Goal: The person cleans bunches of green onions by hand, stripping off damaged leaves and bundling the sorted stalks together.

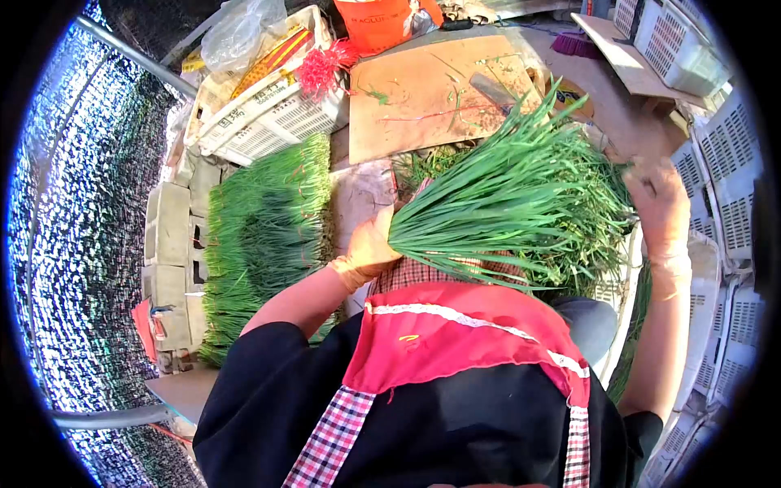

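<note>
My left hand (371, 250), in what looks like a thin orange glove, is closed around the gathered end of a bunch of garlic chives (488, 195). The long green leaves fan out to the right across my lap. Off to the right, beyond the leaf tips, my right hand (661, 199) is raised and its fingers are smeared by motion. Under and beside the held bunch lies a heap of loose, messier chives (590, 220). Left of my left hand, tied chive bundles (268, 228) are stacked in rows.
An orange-brown board (431, 102) with scraps and a flat metal blade (491, 91) lies ahead. At the upper left stand a white crate (281, 118) and red string (325, 69). An orange bag (374, 24) sits behind. Concrete blocks (167, 228) border the left; white crates (728, 146) line the right.
</note>
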Demonstrator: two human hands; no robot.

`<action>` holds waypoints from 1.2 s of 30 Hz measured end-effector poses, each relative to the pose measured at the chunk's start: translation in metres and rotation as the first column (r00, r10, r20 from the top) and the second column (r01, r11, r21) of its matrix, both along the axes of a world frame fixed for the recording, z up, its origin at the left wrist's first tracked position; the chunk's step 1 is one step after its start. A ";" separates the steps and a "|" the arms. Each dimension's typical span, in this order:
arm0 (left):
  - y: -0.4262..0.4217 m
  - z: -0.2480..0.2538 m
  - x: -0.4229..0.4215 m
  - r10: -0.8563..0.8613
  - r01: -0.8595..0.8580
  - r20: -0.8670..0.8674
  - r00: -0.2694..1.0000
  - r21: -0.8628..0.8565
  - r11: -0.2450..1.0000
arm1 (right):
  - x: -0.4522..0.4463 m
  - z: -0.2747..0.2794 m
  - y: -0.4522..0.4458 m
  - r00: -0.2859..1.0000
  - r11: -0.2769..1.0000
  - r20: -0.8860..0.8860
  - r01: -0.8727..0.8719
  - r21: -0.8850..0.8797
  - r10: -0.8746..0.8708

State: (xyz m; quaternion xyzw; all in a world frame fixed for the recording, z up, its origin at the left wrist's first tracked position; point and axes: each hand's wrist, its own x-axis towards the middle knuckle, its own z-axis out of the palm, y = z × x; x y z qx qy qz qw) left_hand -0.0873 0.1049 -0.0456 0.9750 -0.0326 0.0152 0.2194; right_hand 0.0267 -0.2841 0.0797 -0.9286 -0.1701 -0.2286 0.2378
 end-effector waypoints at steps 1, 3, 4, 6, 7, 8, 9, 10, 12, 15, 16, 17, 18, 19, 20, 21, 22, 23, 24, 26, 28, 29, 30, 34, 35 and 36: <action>0.001 -0.004 -0.001 0.039 -0.039 -0.010 0.999 -0.013 0.999 | -0.007 0.008 0.026 0.991 0.976 -0.039 -0.115 0.184 0.125; -0.006 0.008 0.001 0.064 -0.062 0.019 0.998 -0.083 0.995 | -0.009 0.015 0.056 0.969 0.949 -0.041 -0.229 0.216 0.243; -0.005 0.007 0.001 0.058 -0.056 0.024 0.998 -0.077 0.995 | -0.004 0.008 0.065 0.971 0.971 -0.038 -0.232 0.064 0.235; -0.003 0.002 0.001 0.058 -0.057 -0.038 0.998 0.038 0.998 | 0.010 -0.012 0.076 0.922 0.939 -0.180 -0.330 0.099 0.343; -0.008 0.012 -0.001 0.038 -0.038 0.015 0.999 0.021 0.999 | 0.017 -0.026 0.077 0.905 0.916 -0.141 -0.398 0.045 0.400; -0.008 0.009 -0.001 0.042 -0.042 0.012 0.999 0.024 0.999 | 0.018 -0.034 0.082 0.912 0.931 -0.184 -0.361 0.058 0.366; -0.006 0.005 -0.001 0.060 -0.060 -0.014 0.998 0.008 0.998 | 0.020 -0.044 0.084 0.885 0.903 -0.198 -0.392 0.175 0.422; -0.004 0.003 0.000 0.078 -0.079 -0.038 0.996 -0.007 0.997 | 0.021 -0.047 0.086 0.854 0.863 -0.203 -0.415 0.288 0.478; -0.003 0.005 0.001 0.089 -0.089 -0.078 0.993 0.003 0.996 | 0.020 -0.044 0.086 0.842 0.844 -0.171 -0.457 0.280 0.512; 0.006 -0.006 0.005 0.017 -0.016 -0.113 0.993 0.013 1.000 | 0.006 -0.053 0.093 0.851 0.785 -0.137 -0.391 0.480 0.507; 0.006 -0.005 0.006 0.014 -0.013 -0.113 0.993 0.011 1.000 | -0.002 -0.052 0.098 0.870 0.697 -0.141 -0.271 0.664 0.473; 0.006 -0.002 0.007 -0.024 0.028 -0.092 0.995 0.041 0.999 | -0.009 -0.049 0.104 0.819 0.390 -0.181 -0.056 0.919 0.545; 0.005 -0.002 0.006 -0.062 0.067 -0.076 0.995 0.072 0.995 | -0.009 -0.036 0.099 0.849 0.398 -0.206 -0.006 0.917 0.488; 0.005 -0.002 0.005 -0.095 0.095 -0.016 0.995 0.052 0.994 | -0.006 -0.035 0.095 0.872 0.402 -0.170 -0.034 0.915 0.459; 0.006 -0.003 0.006 -0.096 0.097 -0.016 0.995 0.052 0.994 | -0.003 -0.034 0.089 0.893 0.407 -0.129 -0.064 0.911 0.430; 0.007 -0.003 0.007 -0.091 0.095 -0.043 0.995 0.090 0.991 | -0.004 -0.029 0.085 0.935 0.652 -0.053 -0.204 0.730 0.351; 0.007 -0.002 0.006 -0.086 0.094 -0.071 0.994 0.127 0.987 | -0.004 -0.026 0.086 0.922 0.744 -0.001 -0.311 0.592 0.386; 0.007 0.000 0.006 -0.086 0.095 -0.071 0.994 0.128 0.987 | -0.006 -0.019 0.084 0.923 0.841 0.045 -0.366 0.398 0.381; 0.005 0.003 0.006 -0.082 0.090 -0.073 0.994 0.116 0.989 | -0.009 -0.009 0.085 0.919 0.901 0.092 -0.395 0.182 0.384; 0.006 0.002 0.006 -0.077 0.085 -0.077 0.994 0.103 0.991 | -0.003 -0.005 0.091 0.882 0.883 0.054 -0.465 -0.066 0.468; 0.009 -0.006 0.008 -0.130 0.140 -0.057 0.990 0.213 0.967 | 0.001 -0.007 0.101 0.863 0.785 -0.076 -0.489 -0.381 0.500; 0.010 -0.006 0.007 -0.119 0.134 -0.085 0.989 0.208 0.969 | 0.004 -0.012 0.105 0.871 0.800 -0.021 -0.460 -0.385 0.491; 0.014 -0.012 0.008 -0.124 0.140 -0.087 0.988 0.210 0.968 | 0.004 -0.016 0.108 0.878 0.816 0.034 -0.429 -0.388 0.478; 0.024 -0.014 0.020 -0.366 0.367 0.198 0.909 0.034 0.930 | 0.002 -0.004 0.089 0.961 0.799 0.097 -0.268 0.538 0.258; 0.024 -0.011 0.023 -0.316 0.328 0.087 0.945 -0.233 0.916 | 0.012 -0.006 0.070 0.976 0.665 0.062 -0.189 0.722 0.210; 0.025 -0.006 0.027 -0.284 0.236 -0.031 0.958 -0.473 0.849 | 0.020 -0.012 0.049 0.978 0.556 -0.050 -0.073 0.828 0.203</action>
